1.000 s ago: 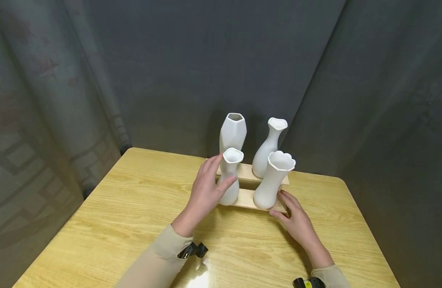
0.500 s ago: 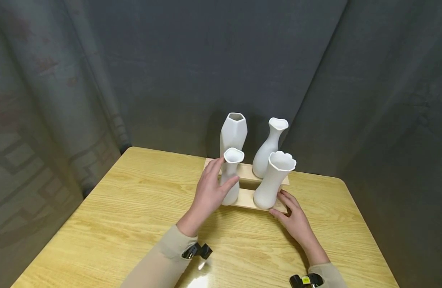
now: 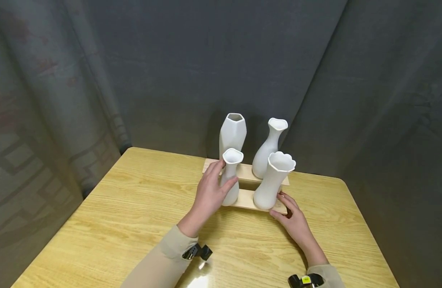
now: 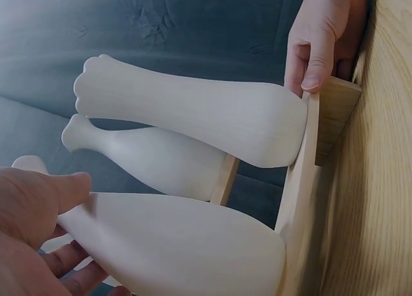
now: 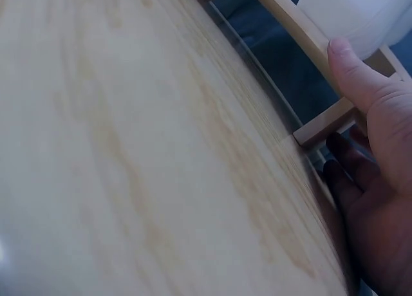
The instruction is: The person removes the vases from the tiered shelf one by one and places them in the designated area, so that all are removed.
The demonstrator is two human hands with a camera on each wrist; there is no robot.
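My left hand holds a small white vase with a wavy rim, upright at the front left of a two-step wooden stand. In the left wrist view, the thumb and fingers curve round its neck; the base meets the board. My right hand grips the stand's right end. Its thumb lies at the front edge, and the other fingers reach round the side, partly hidden. Close by, a white vase with a scalloped rim stands at the front right. In the right wrist view, the thumb touches the board.
On the stand's back step are a faceted white vase at left and a narrow-necked one at right. The wood-grain table extends around the stand. Dark grey curtains hang right behind the table's far edge.
The left hand has shifted slightly right, and its forefinger sits a little lower on the vase's neck. The right wrist has edged slightly left. The vases and stand look unmoved.
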